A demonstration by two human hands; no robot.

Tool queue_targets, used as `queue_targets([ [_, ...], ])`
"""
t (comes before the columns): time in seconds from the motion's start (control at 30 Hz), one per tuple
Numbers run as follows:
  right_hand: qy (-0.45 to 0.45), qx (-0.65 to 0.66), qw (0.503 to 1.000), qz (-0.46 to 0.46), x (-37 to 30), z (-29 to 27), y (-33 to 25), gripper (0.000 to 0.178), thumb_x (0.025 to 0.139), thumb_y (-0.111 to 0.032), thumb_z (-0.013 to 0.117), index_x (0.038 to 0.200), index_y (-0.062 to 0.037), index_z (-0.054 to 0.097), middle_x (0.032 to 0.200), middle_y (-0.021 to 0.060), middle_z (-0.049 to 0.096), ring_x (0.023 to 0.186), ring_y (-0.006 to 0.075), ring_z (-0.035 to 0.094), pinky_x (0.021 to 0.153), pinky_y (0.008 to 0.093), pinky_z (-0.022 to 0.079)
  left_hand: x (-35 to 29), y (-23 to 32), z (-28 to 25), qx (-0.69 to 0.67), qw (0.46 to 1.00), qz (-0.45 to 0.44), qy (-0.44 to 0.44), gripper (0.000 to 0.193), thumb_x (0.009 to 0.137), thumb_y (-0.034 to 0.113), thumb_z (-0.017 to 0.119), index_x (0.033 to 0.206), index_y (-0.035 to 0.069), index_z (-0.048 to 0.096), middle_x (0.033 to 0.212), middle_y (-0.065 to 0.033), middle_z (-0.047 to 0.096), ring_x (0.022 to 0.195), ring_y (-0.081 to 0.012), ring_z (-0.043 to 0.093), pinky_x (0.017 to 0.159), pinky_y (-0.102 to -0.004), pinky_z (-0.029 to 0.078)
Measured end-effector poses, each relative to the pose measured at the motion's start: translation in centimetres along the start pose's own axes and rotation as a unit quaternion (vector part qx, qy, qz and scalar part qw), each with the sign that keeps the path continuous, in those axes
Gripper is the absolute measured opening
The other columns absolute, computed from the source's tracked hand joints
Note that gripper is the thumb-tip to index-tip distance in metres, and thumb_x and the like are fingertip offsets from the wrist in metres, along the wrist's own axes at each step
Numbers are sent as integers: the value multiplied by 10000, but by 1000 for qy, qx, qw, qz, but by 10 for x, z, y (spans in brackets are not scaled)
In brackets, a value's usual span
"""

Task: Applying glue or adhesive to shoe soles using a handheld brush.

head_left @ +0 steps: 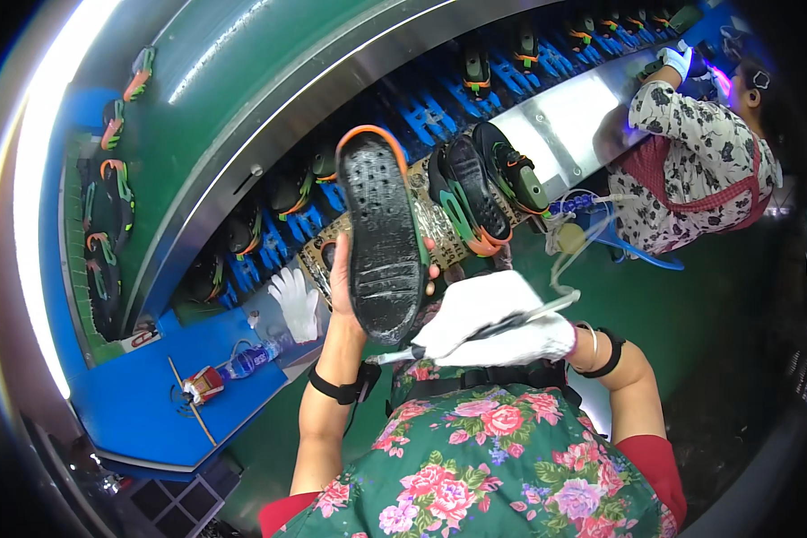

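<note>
My bare left hand point(342, 280) grips a black shoe sole point(381, 242) with an orange and green rim, held upright in front of me. Its broad face is towards me, with small pits in the upper half and wet-looking gloss lower down. In a white glove, my right hand point(493, 321) closes around a thin brush point(402, 356) with a pale tip, just below the sole's lower end and apart from it. A clear hose point(560, 294) runs by that hand. Beyond, another sole point(477, 193) and a dark shoe upper point(513, 170) lie on a cardboard-covered ledge point(316, 260).
Behind the ledge, a line of blue racks point(429, 121) carries several shoes. At left, a blue table point(134, 403) holds a bottle point(249, 359), a stick and a red-and-white packet; a white glove point(296, 305) lies nearby. A co-worker point(699, 170) works at the right.
</note>
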State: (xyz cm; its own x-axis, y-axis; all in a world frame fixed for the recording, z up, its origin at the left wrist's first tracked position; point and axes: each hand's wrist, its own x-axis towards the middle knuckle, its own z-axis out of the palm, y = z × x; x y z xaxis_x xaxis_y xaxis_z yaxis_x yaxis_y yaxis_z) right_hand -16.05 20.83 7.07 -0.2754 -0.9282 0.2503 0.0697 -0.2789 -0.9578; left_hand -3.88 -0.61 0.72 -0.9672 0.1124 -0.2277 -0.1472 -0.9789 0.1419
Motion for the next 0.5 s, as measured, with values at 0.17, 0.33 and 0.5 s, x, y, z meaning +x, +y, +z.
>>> queue_targets([
  [0.17, 231, 280, 931, 34, -14, -23, -4, 123, 787, 55, 717, 903, 17, 728, 993, 192, 734, 692, 136, 640, 595, 237, 495, -24, 5, 25, 12, 995, 83, -54, 1086, 777, 791, 634, 1534, 80, 318, 1412, -270, 434, 1070, -440, 565, 830, -547, 537],
  [0.33, 317, 395, 862, 25, -39, -21, 32, 129, 782, 71, 648, 898, 27, 684, 1016, 231, 714, 613, 99, 569, 535, 202, 459, -34, 30, 23, -6, 974, 60, -217, 1108, 769, 692, 741, 1531, 55, 251, 1381, -237, 402, 924, -366, 555, 631, -432, 557],
  [0.5, 362, 399, 840, 75, -49, -11, 49, 179, 818, 16, 631, 983, 36, 698, 1001, 202, 723, 641, 104, 587, 578, 209, 491, -49, 47, 42, 8, 958, 97, -270, 1099, 792, 673, 729, 1548, 62, 217, 1328, -219, 361, 884, -358, 569, 564, -381, 578],
])
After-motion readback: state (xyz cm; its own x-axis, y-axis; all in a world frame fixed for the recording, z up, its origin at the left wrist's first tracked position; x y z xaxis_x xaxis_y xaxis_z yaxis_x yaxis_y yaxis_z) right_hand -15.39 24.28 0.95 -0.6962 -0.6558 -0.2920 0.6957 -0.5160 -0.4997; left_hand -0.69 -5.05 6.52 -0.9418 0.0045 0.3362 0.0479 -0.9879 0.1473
